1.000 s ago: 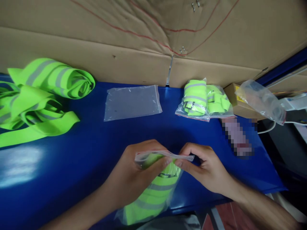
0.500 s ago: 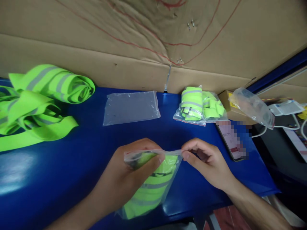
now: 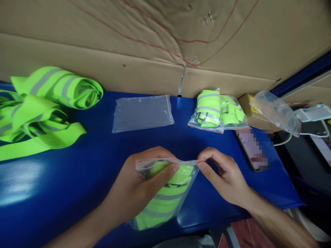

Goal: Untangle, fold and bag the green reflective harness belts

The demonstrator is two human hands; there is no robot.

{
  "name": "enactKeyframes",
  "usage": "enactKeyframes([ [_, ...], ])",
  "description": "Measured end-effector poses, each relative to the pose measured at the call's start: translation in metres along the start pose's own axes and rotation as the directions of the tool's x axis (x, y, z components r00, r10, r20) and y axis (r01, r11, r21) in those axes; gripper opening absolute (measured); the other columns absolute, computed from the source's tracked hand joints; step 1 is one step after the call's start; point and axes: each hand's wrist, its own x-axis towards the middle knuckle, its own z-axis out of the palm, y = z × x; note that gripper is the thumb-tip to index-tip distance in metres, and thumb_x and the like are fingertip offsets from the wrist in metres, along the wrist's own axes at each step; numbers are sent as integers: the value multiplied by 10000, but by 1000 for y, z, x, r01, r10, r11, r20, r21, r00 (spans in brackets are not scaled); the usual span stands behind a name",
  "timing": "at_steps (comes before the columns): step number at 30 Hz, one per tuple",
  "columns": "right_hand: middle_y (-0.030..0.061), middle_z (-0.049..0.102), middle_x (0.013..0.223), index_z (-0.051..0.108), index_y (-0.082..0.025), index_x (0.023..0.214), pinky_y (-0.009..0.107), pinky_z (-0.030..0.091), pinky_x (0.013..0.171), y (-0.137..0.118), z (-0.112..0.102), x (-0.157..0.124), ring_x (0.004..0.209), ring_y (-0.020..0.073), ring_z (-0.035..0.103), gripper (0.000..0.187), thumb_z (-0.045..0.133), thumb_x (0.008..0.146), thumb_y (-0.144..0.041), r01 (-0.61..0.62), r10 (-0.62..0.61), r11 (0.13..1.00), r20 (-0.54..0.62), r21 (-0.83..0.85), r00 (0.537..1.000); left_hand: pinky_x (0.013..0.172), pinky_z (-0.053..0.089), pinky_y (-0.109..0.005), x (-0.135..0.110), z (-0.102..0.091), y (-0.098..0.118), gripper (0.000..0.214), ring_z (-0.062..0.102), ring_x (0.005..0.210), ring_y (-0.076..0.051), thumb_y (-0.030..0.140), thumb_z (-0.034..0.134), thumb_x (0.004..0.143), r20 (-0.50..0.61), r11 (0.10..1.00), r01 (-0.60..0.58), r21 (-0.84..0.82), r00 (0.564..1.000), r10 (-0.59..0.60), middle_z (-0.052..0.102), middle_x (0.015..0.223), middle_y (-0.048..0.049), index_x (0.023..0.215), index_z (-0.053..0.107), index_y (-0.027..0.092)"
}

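The clear plastic zip-seal bag (image 3: 194, 177) with a red line along its mouth is held up over the near part of the glossy blue tabletop (image 3: 98, 179), between the person's two hands. Inside it sits a folded neon-green fabric strap (image 3: 169, 203) with grey stripes and a dark buckle-like piece near the top.

The left hand (image 3: 138, 187) has the bag clamped by its upper left part, thumb across the front and the other fingers behind. The right hand (image 3: 227, 175) pinches the bag's top right corner between thumb and index finger; its remaining fingers are curled, beside the bag. The strap lies below the left thumb's tip and to the left of the right fingertips.

The left fingertips behind the bag are hidden, and the left hand covers part of the strap and the bag's left side. Both forearms run out of view at the bottom. At the left edge, a loose heap of neon-green striped webbing (image 3: 41, 119) is cut off. Pixelation blurs the dark-edged phone (image 3: 249, 146) on the right.
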Motion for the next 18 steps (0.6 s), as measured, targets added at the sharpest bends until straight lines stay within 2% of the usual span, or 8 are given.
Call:
enactKeyframes([
  [3,-29,667,928,629,-256,1037,202,494,769,1,0,-1,839,101,622,68,662,1012,-203,-7,6,998,25,56,1000,607,457,-173,-1,1,0,215,613,709,-102,404,705,959,20,1000,-9,-15,1000,10,696,866,-3,900,766,207],
  [11,-29,635,883,607,-239,994,195,469,703,-1,1,-2,773,92,588,79,646,1005,-171,40,-43,998,50,55,998,578,451,-177,-2,6,-1,191,608,684,-104,394,709,946,53,998,-39,-51,998,42,703,837,-2,893,770,222],
  [18,-39,615,830,596,-227,935,194,447,657,0,4,-2,708,81,556,98,656,972,-158,68,-72,995,64,74,995,570,439,-199,-1,13,-4,226,595,682,-117,407,707,943,122,994,57,-88,992,-46,698,819,-19,881,768,198],
])
